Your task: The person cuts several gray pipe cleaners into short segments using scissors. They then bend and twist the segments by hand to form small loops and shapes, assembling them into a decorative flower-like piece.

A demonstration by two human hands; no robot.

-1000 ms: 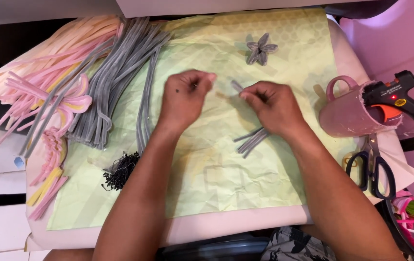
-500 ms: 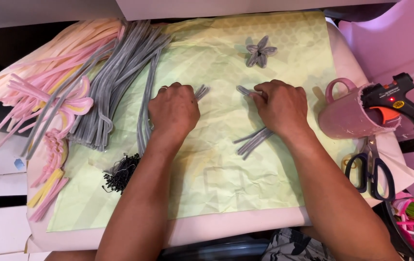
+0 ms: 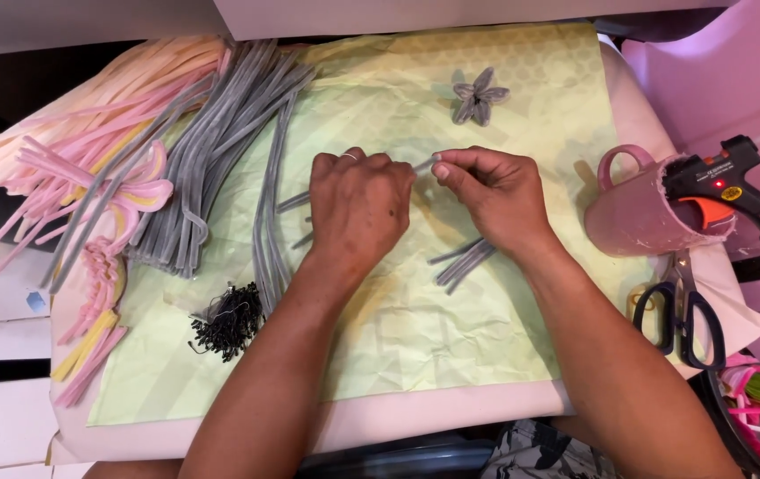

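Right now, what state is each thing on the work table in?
Left hand: fingers closed on a grey fuzzy strip.
Right hand: pinching the same strip's other end.
Finished grey strip flower: lying flat, untouched.
Black hot-glue gun: nozzle down in the pink mug, red light on.
Black-handled scissors: lying closed.
Short grey strips: loose on the green paper.

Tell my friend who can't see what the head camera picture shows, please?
Two hands, the left hand and right hand, pinch a thin grey strip between them over pale green paper. Grey strips and pink strips lie left; a grey flower, pink mug, glue gun and scissors sit right.
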